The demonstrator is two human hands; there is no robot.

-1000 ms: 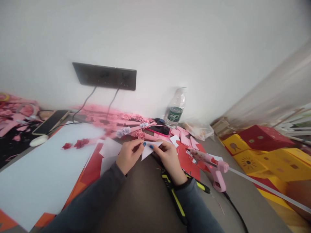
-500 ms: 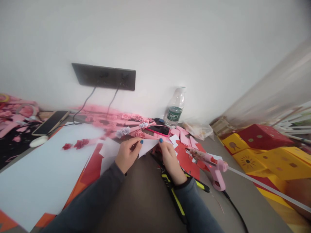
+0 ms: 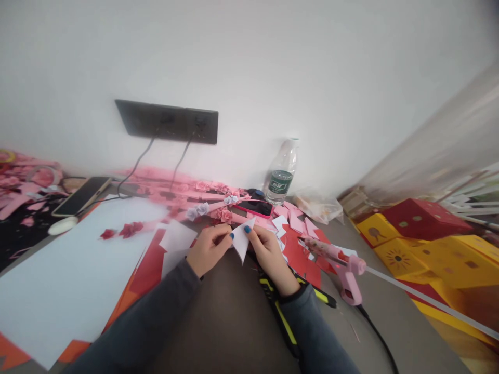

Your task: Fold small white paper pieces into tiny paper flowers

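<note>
A small folded piece of white paper (image 3: 242, 243) is held between both hands above the grey table. My left hand (image 3: 209, 248) pinches its left edge between thumb and finger. On the other side, my right hand (image 3: 268, 253) grips the paper near its upper right, the thumb lying on its face. The paper comes to a point at the bottom. Partly hidden under my right wrist are pliers with black and yellow-green handles (image 3: 286, 322). Red paper scraps (image 3: 298, 252) lie just right of my right hand.
A pink glue gun (image 3: 339, 262) with a cord lies at right, near yellow and red boxes (image 3: 448, 257). Large white sheets (image 3: 74, 275) cover the left side. Pink paper flowers (image 3: 224, 214), a phone (image 3: 255, 208) and a water bottle (image 3: 280, 179) stand behind my hands.
The white paper has turned, so its point now hangs downward between my hands. My hands have come closer together, the left one moving slightly to the right.
</note>
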